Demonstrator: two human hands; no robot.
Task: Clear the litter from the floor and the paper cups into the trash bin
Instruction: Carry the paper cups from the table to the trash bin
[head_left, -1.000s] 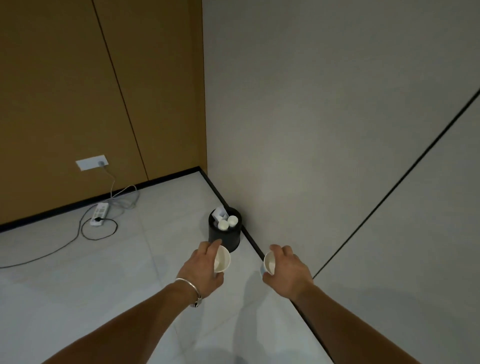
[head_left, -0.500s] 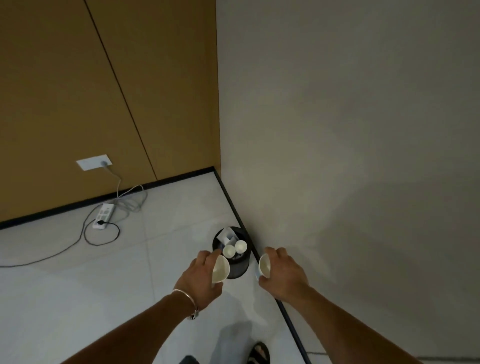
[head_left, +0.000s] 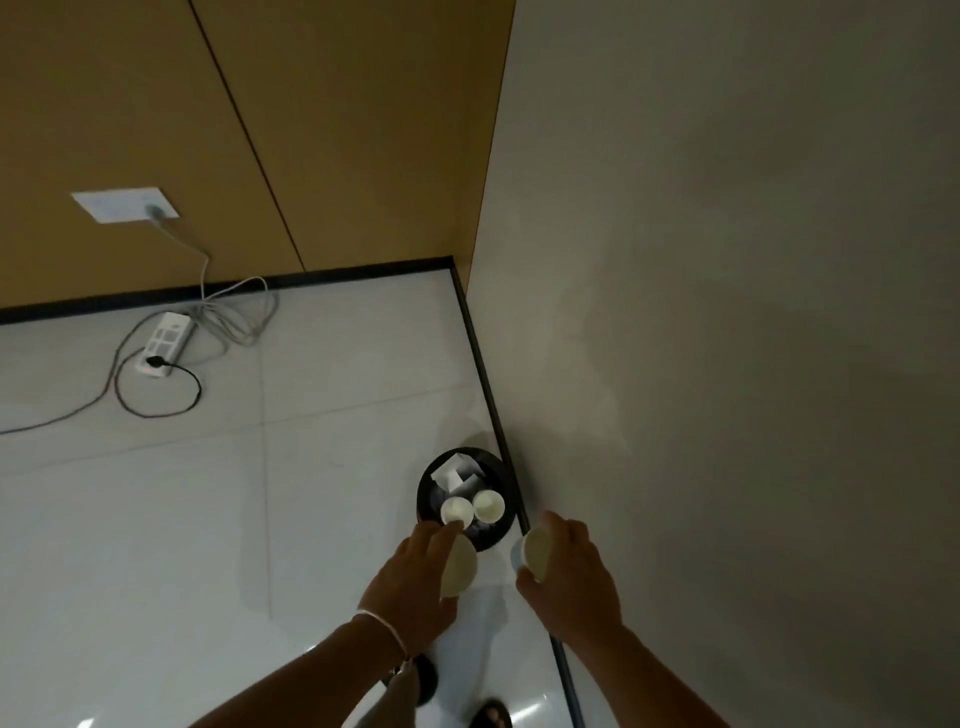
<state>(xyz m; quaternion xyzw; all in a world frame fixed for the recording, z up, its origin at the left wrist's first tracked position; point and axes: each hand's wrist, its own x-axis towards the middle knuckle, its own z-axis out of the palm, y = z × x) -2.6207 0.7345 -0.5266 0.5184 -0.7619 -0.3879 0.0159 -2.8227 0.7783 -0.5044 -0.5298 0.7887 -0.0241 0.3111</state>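
**Two cups held at the bin, drop not yet made**

The step in hand looks like the delivery: both paper cups are carried to the trash bin, which stands on the floor against the dark skirting at the foot of the grey wall. Two cups already stand upright in the bin, beside some white paper scraps.

The left hand has its fingers curled round a paper cup, grasping it on its side with the mouth turned towards the other hand. It hangs at the bin's near rim. The right hand grasps a second cup the same way, mouth turned left. It sits to the right of the bin, over the skirting rather than over the opening.

Both forearms reach forward and down from the bottom of the view, well apart at the elbows and closer at the hands. A thin bracelet circles the left wrist.

The next move probably calls for bringing each cup over the open mouth, the right hand shifting leftward first, then loosening the fingers. The cups look light, so one dropped off-centre could bounce off the upright pair and roll out.
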